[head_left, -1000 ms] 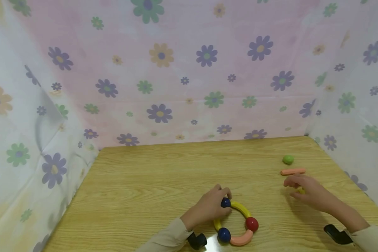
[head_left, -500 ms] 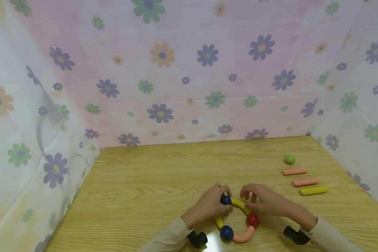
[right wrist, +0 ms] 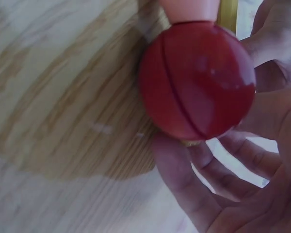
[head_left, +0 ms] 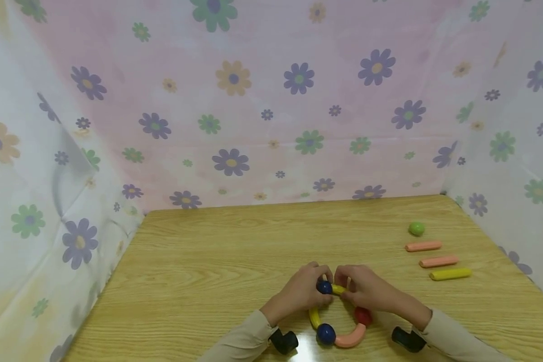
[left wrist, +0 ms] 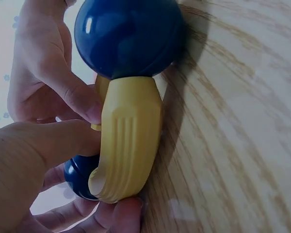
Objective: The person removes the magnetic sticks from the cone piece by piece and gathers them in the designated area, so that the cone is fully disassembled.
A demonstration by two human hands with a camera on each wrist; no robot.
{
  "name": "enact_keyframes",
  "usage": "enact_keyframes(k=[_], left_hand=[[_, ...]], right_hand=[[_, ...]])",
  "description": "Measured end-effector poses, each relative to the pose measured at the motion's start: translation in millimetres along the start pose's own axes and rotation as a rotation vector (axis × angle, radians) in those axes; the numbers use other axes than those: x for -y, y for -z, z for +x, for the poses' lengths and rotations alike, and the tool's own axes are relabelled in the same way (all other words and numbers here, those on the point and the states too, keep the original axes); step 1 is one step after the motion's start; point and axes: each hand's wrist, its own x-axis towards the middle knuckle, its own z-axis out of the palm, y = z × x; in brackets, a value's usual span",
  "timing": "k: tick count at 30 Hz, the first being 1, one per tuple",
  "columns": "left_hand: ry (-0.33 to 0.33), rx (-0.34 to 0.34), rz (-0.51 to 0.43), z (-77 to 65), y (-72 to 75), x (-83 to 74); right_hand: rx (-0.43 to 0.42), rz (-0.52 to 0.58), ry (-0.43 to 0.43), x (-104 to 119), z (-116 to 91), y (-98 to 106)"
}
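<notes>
A ring of balls and curved rods lies on the wooden table. My left hand [head_left: 300,290] grips the far blue ball [head_left: 324,287], partly covered by its fingers. Beside it my right hand [head_left: 373,289] pinches the right yellow curved rod [head_left: 338,289], mostly hidden by the fingers. That rod's end meets the far blue ball. A red ball [right wrist: 199,82] sits below the right hand, joined to a pink curved rod [head_left: 350,338]. The near blue ball [left wrist: 131,34] joins that pink rod and the left yellow curved rod [left wrist: 131,136].
Toward the right of the table [head_left: 235,241] lie two straight pink rods, the farther pink rod [head_left: 423,246] and the nearer pink rod [head_left: 439,261]. A straight yellow rod [head_left: 450,274] and a green ball [head_left: 417,229] lie near them. Flowered cloth [head_left: 271,100] encloses the back and sides.
My right hand has come left from the straight rods to the ring and now pinches the right yellow curved rod. My left hand has stayed on the far blue ball.
</notes>
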Motion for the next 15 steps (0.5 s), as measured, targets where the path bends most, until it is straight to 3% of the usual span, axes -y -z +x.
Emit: enact_keyframes(k=[6,10,15], left_hand=[[-0.013,-0.004,0.045,0.1,-1.4,0.2],[0.013,-0.01,0.046,-2.8,-0.3,2.4],[0.036,-0.019,0.033,-4.9,4.6,4.5]], right_hand=[[-0.017,-0.042,-0.052,4,1,-2],[-0.064,-0.085,-0.112,1,-3,0],[-0.101,-0.049,-0.2,-9,-11,5]])
